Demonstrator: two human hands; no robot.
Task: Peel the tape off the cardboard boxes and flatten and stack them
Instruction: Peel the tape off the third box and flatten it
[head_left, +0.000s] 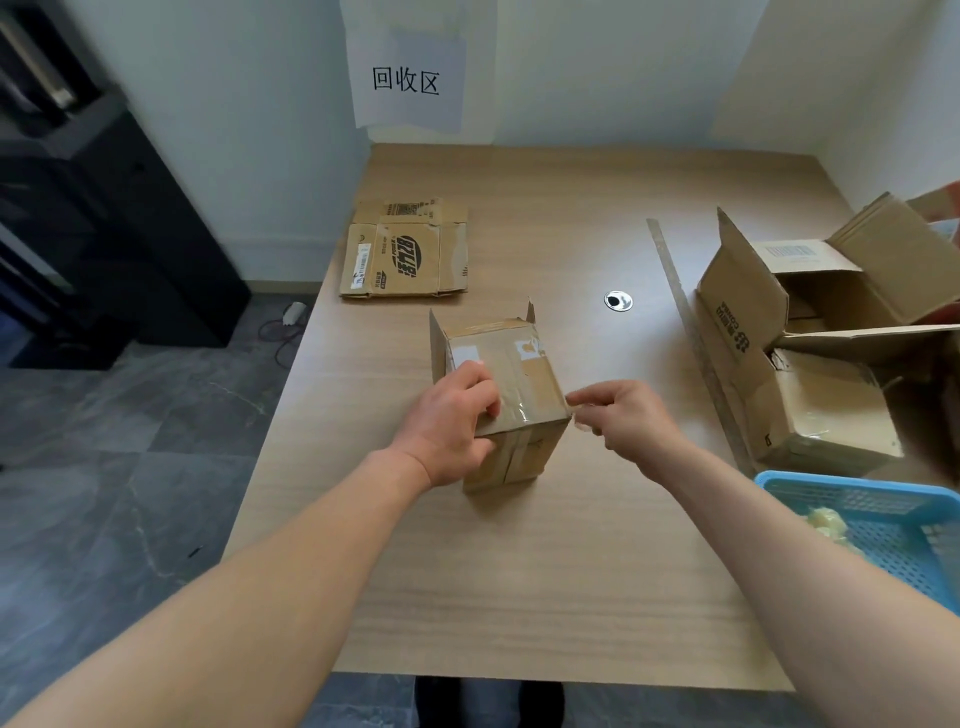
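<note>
The left hand (451, 422) grips the box (506, 400) while the right hand (621, 418) pinches tape (575, 415) at its right corner.

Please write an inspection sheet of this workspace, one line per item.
Surface: wooden table with a grommet hole.
Job's things: taped small box at centre; flattened boxes far left; open boxes right.
Clutter: blue basket holding tape wads; long strip beside open boxes.
Grippers: left hand grips the small box; right hand pinches tape at its corner.
Cables: one cable on the floor, left.
Surroundings: wall sign; black cabinet left.
</note>
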